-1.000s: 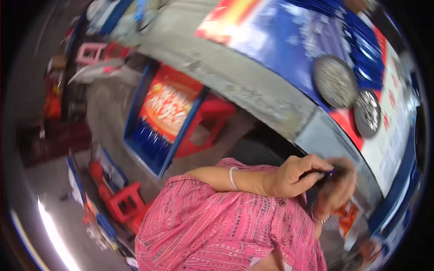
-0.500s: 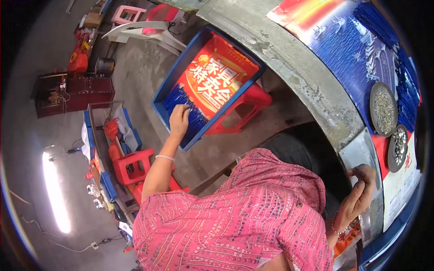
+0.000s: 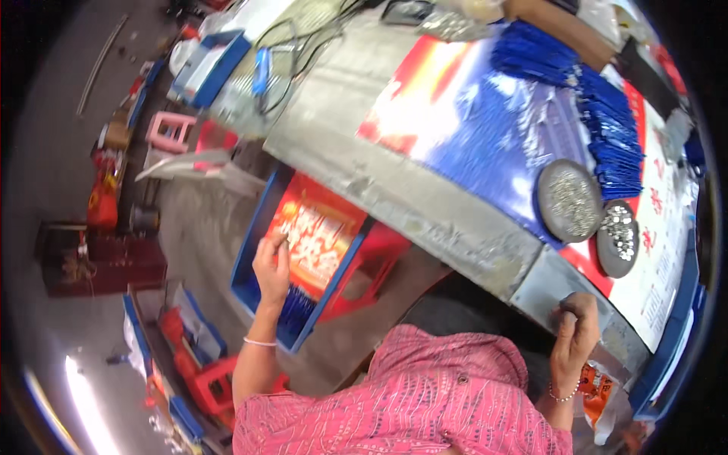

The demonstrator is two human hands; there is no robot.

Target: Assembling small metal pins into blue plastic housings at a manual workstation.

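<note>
My left hand (image 3: pixel 271 267) is raised over a blue plastic crate (image 3: pixel 244 262), its fingers curled and thumb drawn in; whatever it may hold is too small to make out. At the near end of the crate lies a bunch of thin blue strips (image 3: pixel 296 309), beside a red printed sheet (image 3: pixel 322 246). My right hand (image 3: pixel 576 334) is at the table's near edge, thumb pressed to bent fingers, with its grip blurred. Two dark round dishes are close to it: a larger dish (image 3: pixel 569 201) of small silvery pieces and a smaller dish (image 3: pixel 618 239) of shiny bits.
Piles of blue strips (image 3: pixel 610 144) lie on a printed poster (image 3: pixel 485 144) covering the metal-topped table (image 3: pixel 326 121). A red stool (image 3: pixel 371 265) stands under the crate. Cables (image 3: pixel 292 68) and a blue tray (image 3: pixel 216 68) are at the far left; an orange packet (image 3: pixel 595 394) is beside my right forearm.
The view has swung toward the table, showing more of its top. My left hand has moved off the blue strips toward the printed sheet. My right hand stays near the table edge, fingers still bent.
</note>
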